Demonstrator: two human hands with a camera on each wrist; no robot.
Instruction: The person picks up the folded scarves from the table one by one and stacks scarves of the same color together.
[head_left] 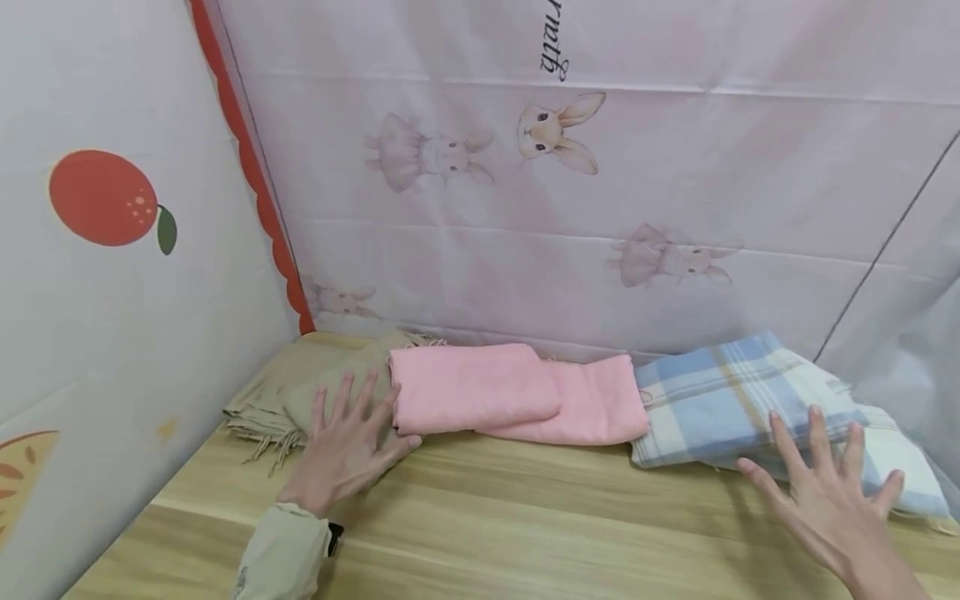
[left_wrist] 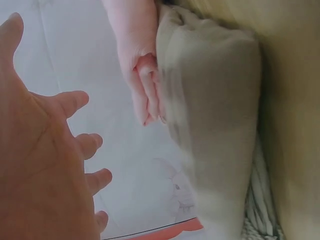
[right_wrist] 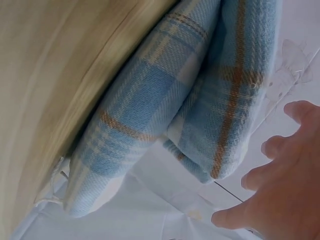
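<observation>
Three folded cloths lie in a row along the back of the wooden table. At the left is a fringed khaki scarf [head_left: 322,375], in the middle a pink scarf [head_left: 480,387], at the right a blue-and-white plaid scarf [head_left: 735,392]. My left hand [head_left: 345,437], fingers spread, is over the khaki scarf's front edge near the pink one. In the left wrist view the left hand [left_wrist: 47,155] appears apart from the cloth. My right hand [head_left: 832,500] spreads its fingers in front of the plaid scarf. The right wrist view shows the right hand [right_wrist: 285,185] holding nothing.
Behind the scarves hangs a pale pink curtain [head_left: 465,275] printed with rabbits. A white fruit-print sheet [head_left: 150,333] with a red scalloped border stands at the left. The wooden tabletop [head_left: 480,525] stretches in front of the scarves. Grey-white fabric [head_left: 922,350] hangs at the right.
</observation>
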